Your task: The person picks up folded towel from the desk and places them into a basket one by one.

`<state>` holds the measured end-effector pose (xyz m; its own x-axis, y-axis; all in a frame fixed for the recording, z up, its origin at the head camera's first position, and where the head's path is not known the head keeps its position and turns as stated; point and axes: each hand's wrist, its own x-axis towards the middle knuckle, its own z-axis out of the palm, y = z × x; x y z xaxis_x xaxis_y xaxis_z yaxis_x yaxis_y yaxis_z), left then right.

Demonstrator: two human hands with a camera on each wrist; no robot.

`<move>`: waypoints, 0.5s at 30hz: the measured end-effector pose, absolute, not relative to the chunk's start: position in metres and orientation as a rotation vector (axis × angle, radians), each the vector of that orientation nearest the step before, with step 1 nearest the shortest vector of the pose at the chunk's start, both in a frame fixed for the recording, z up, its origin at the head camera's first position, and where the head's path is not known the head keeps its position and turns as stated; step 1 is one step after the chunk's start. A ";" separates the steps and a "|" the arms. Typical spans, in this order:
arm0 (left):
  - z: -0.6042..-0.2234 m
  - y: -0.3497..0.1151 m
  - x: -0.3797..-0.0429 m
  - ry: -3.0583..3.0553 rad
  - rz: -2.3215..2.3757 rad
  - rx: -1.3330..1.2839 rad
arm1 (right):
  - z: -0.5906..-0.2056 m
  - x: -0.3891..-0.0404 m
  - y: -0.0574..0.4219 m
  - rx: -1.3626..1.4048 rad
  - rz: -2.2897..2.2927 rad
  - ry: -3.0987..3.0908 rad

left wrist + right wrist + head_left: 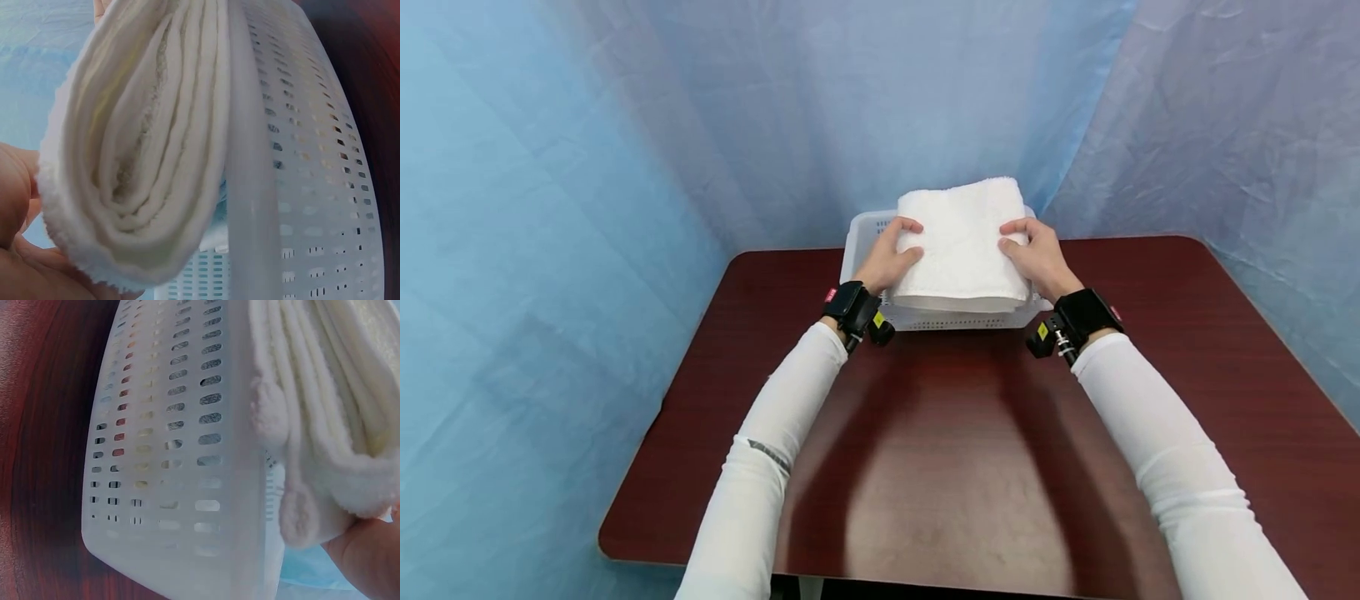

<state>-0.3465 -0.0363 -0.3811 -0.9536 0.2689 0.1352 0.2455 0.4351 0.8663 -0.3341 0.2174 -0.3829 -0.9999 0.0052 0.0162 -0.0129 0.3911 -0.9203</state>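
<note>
A thick white towel (962,242), folded into several layers, lies flat over the white plastic basket (951,322) at the table's far side. My left hand (886,257) grips its left edge, and my right hand (1037,257) grips the right edge, thumbs on the near side of the fingers. In the left wrist view the towel's folded layers (144,144) stand just above the basket's rim (256,187). From the right wrist the towel's edge (331,425) shows close by the slotted basket wall (187,444). The towel hides most of the basket's inside.
A dark red-brown table (940,467) with rounded corners carries the basket. Blue cloth curtains (775,125) hang behind it and along both sides. Coloured patches show through the basket's slots, too unclear to name. Each wrist wears a black camera mount (853,308).
</note>
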 end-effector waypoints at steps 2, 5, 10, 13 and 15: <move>-0.379 -0.037 -0.347 2.645 1.583 0.464 | -0.383 -0.336 0.216 0.008 1.728 -2.598; -0.378 -0.037 -0.348 2.647 1.573 0.446 | -0.385 -0.340 0.215 0.009 1.736 -2.591; -0.377 -0.038 -0.351 2.653 1.567 0.413 | -0.386 -0.345 0.214 0.010 1.744 -2.589; -0.376 -0.037 -0.354 2.659 1.559 0.379 | -0.386 -0.347 0.213 0.010 1.738 -2.602; -0.375 -0.037 -0.354 2.663 1.551 0.364 | -0.385 -0.347 0.213 0.015 1.732 -2.614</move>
<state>-0.3543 -0.0368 -0.3753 -0.9717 0.2207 0.0843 0.1822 0.4730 0.8620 -0.3474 0.2134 -0.3846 -0.9999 -0.0047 0.0099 -0.0110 0.3899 -0.9208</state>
